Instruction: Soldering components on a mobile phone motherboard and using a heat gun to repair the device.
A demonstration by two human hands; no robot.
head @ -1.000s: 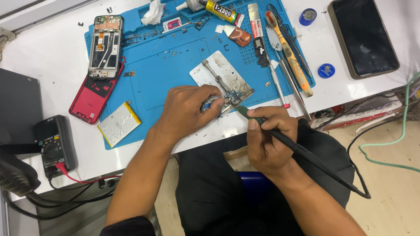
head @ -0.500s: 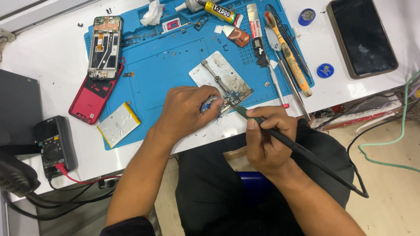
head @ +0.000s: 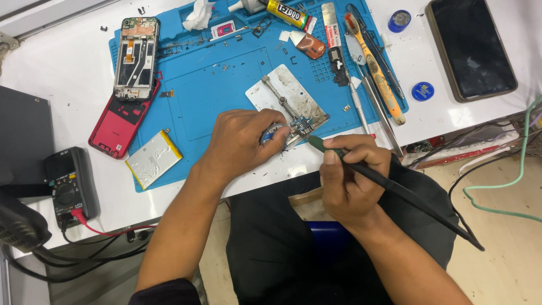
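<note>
A white bench (head: pixel 68 62) carries a blue work mat (head: pixel 226 73), strewn with small parts and tools, and past its near edge the floor shows.

At the far left a black multimeter (head: pixel 70 186) lies with a red lead running off it. Next to it on the mat sit a red phone back cover (head: pixel 121 125), an opened phone frame (head: pixel 135 56) with its insides bare, and a flat silver battery (head: pixel 153 158).

The left hand (head: pixel 243 141) rests on the near edge of the mat. Its grip is curled, fingertips pinching a small blue-tipped tool against the circuit board (head: pixel 302 124), though how firmly cannot be told. The board is clamped in a metal holder plate (head: pixel 285 93) just beyond the fingers. Judged from its look, the board is light, thin, stiff and fragile, with fine parts on its face. It is best held by its edges or by the holder, never across the components.

The right hand (head: pixel 350 175) is closed pen-fashion around a black soldering iron (head: pixel 395 189), thumb and fingers wrapped low on the handle. The greenish tip meets the board's near edge. The iron looks light and rigid, with a trailing cable that could tug it. Its fore end is likely hot, so the handle is the place to hold it.

Further right lie tweezers, an orange-handled brush (head: pixel 375 70), a glue tube (head: pixel 288 12) and a dark phone (head: pixel 471 48).
</note>
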